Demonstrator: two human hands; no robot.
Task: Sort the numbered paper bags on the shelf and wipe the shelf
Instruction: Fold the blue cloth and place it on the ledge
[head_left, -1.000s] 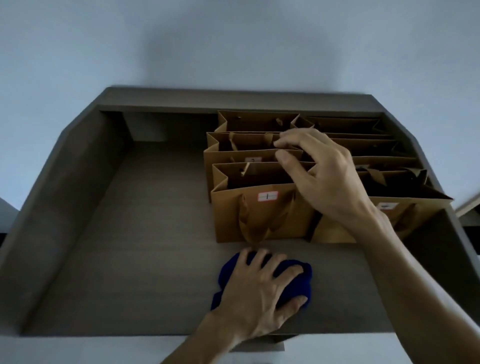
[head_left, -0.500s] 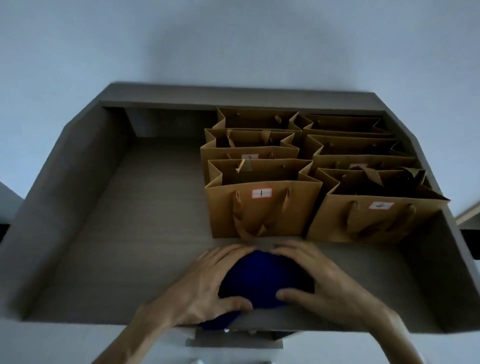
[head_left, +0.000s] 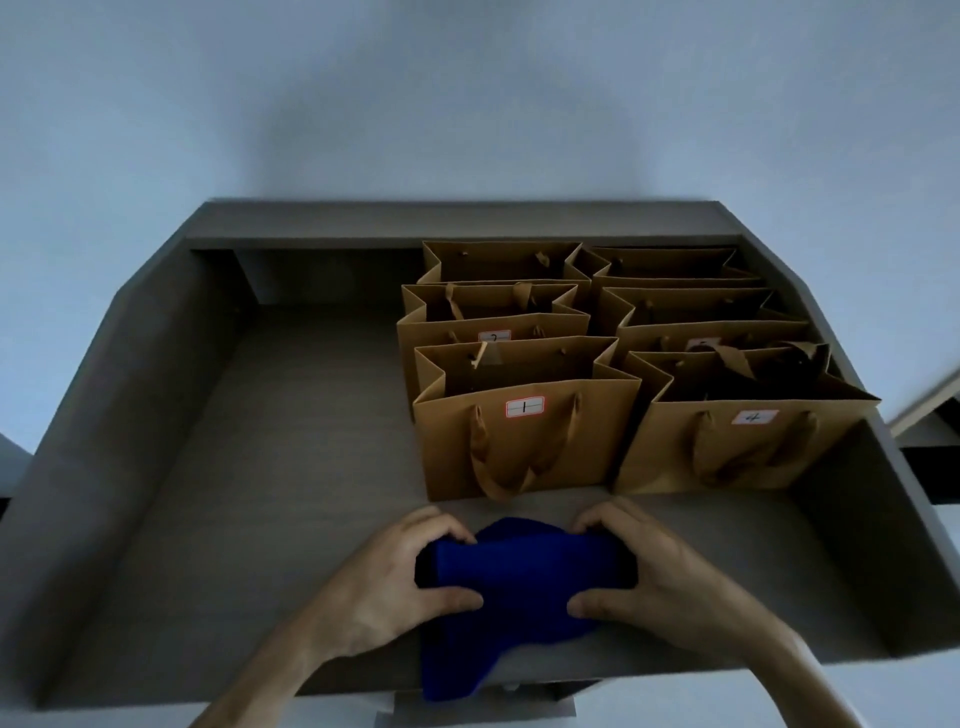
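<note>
Both hands grasp a blue cloth at the front edge of the shelf: the left hand has its fingers curled over the cloth's left end with the thumb pressed underneath toward the middle, and the right hand mirrors it on the right end, so the cloth is bunched between them. A lower flap of the cloth hangs past the shelf's front lip. Just behind the hands stand brown paper bags in two columns, three deep, filling the right half of the shelf. The front bag of the left column carries a white label marked 1 and its ribbon handles droop down the front face. Touching it on the right is the front bag of the right column, whose label seems to read 4, though the mark is faint. The bag behind the first shows only the top of its label, so its number cannot be read. The rear bags sit against the shelf's back wall. The left half of the shelf floor is bare grey wood grain, bounded by a raised side panel.
</note>
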